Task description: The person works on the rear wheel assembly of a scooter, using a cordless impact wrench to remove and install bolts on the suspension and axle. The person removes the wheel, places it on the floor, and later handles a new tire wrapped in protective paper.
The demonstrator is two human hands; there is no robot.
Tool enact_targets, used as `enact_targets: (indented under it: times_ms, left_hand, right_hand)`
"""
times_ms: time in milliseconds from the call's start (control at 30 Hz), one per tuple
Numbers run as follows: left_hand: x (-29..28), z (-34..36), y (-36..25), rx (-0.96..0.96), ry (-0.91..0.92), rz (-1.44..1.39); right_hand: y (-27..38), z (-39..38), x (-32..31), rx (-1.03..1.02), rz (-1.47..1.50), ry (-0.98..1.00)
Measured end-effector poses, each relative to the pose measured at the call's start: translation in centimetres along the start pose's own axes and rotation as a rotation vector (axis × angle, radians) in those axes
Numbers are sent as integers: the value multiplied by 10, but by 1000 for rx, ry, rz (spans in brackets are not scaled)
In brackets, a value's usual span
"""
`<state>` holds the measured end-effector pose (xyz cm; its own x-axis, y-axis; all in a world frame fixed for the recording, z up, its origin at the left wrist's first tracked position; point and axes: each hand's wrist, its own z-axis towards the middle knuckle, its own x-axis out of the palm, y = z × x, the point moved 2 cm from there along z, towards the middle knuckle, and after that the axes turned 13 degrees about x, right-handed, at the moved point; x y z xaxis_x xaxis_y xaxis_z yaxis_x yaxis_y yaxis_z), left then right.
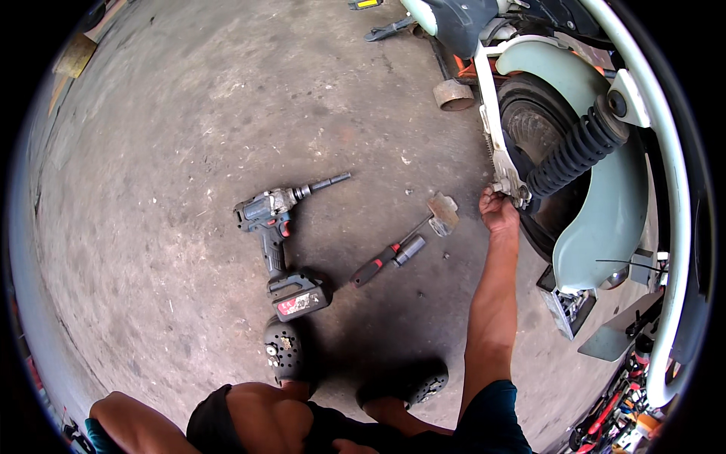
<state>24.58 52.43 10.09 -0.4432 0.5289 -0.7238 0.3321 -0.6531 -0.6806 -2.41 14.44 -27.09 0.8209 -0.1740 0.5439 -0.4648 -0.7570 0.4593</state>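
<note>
My right hand (499, 212) reaches up to the wheel axle end of a pale green scooter (597, 265). Its fingers are closed round a small metal fitting (501, 185) at the lower end of the white swingarm (491, 113). Beside that hand are the black coil spring shock absorber (578, 155) and the wheel (533, 113). My left arm (140, 424) is bent at the lower left. A patch of skin at the bottom edge may be my left hand (352, 447), but its fingers cannot be made out.
A cordless impact wrench (274, 212) lies on the concrete floor by my shoe (283, 349). Right of it are a red-and-black screwdriver (374, 265), a metal socket (409, 251) and a flat rusty piece (443, 214). A metal tray (563, 306) and piled tools (616, 405) are at right.
</note>
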Motion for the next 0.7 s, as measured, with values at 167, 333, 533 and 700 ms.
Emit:
enact_targets:
  times_ms: [167,333,533,700]
  left_hand:
    - [1,-2,-3,8,25,61]
    - [0,-4,-8,-33,15,56]
    - [-2,-4,-9,-6,9,65]
    - [-6,-4,-7,36,-3,22]
  right_hand:
    - [-7,-4,-7,-70,-93,59]
    - [-46,-24,38,-380,47,-44]
    - [-39,-24,11,-311,-24,32]
    - [-37,-16,14,-460,-72,-83]
